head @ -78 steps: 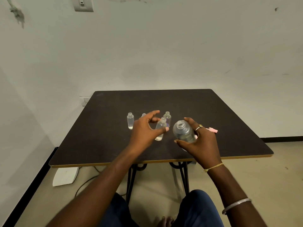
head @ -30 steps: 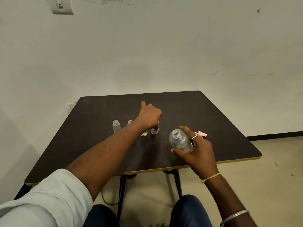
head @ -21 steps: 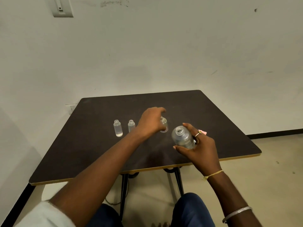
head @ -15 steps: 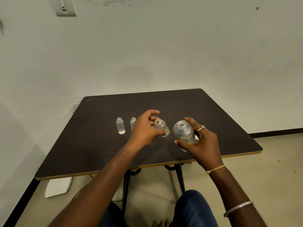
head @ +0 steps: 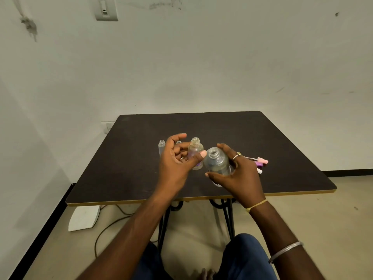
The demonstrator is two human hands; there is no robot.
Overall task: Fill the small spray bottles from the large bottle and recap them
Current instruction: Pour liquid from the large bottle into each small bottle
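Tilted half a second ago, small bottle [head: 195, 153] now upright, just beside large bottle [head: 217, 164] mouth. Left hand [head: 175, 164] pinches its clear cylindrical body. Right hand [head: 239, 176] grips the clear, uncapped large bottle, tilted, above matte dark table [head: 125, 174]. Pink caps [head: 261, 161] lie rightward.

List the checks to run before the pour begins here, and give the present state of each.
1. Small bottle uncapped: ok, its neck is open.
2. Large bottle uncapped: ok, its mouth is open.
3. Left hand grip on the small bottle: ok, thumb in front, fingers behind.
4. Right hand grip on the large bottle: ok, thumb and fingers curl round its body.
5. Large bottle's mouth above the small bottle's neck: not ok, it sits beside and lower.
6. Liquid left in the large bottle: cannot tell, the clear plastic shows no level.
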